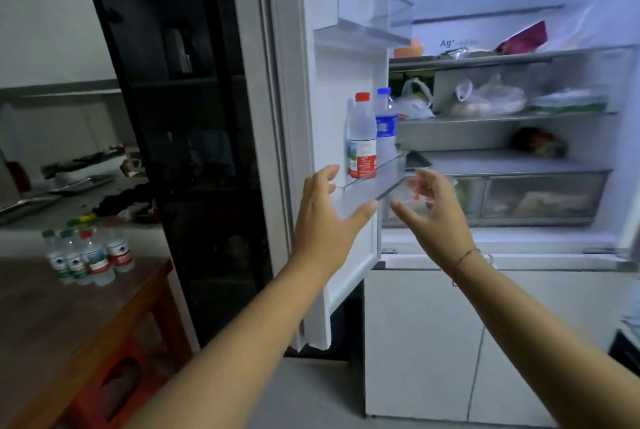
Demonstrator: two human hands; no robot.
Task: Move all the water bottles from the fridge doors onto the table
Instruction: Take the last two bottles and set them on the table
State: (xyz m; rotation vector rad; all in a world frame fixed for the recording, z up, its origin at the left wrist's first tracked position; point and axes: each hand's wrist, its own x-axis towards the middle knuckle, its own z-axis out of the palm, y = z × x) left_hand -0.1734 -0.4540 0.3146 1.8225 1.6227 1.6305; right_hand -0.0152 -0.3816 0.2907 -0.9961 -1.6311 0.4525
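Bottles stand in the lower bin [377,186] of the open left fridge door [298,117]: one red-capped bottle [362,138] in front and one blue-capped bottle [385,124] just behind it, both upright. The upper door bin [374,9] holds nothing visible. The left hand [329,217] and the right hand [436,210] are raised just below this lower bin, fingers [360,212] spread open, gripping nothing. On the wooden bench [69,318] at the left, a group of small water bottles [90,255] stands close together. Inside the fridge, the shelves [502,117] carry plastic bags with food.
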